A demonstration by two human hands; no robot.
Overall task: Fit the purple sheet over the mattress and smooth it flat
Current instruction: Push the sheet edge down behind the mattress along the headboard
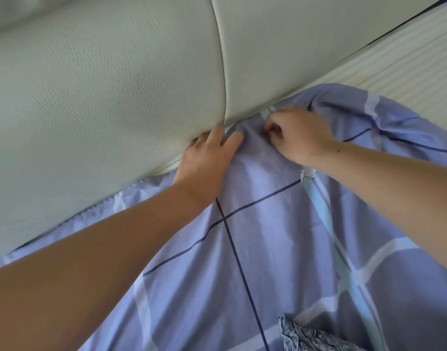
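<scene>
Centrally, two bare hands work at the line where a bed meets its padded headboard. The left hand (207, 153) lies flat on the purple sheet (268, 236). Its fingers stretch toward 12 o'clock, tips hidden in the gap under the headboard (103, 97), and its thumb is spread on the cloth; it grips nothing. The right hand (298, 135), just beside it at 3 o'clock, has its fingers curled and pinches a fold of the sheet near the same gap.

The sheet is checked with dark, white and pale blue lines. It spreads from the hands toward 6 o'clock over the near part of the bed. Toward 2 o'clock it lies bunched and rumpled, and beyond that the ribbed white mattress (407, 72) is bare. At 5 o'clock, by the lower edge, sits a grey patterned cloth (308, 335).

The sheet looks thin, light and limp, so it will likely wrinkle and slide easily. Its puckered edge along the headboard, at 8 o'clock, seems the best place to take hold.
</scene>
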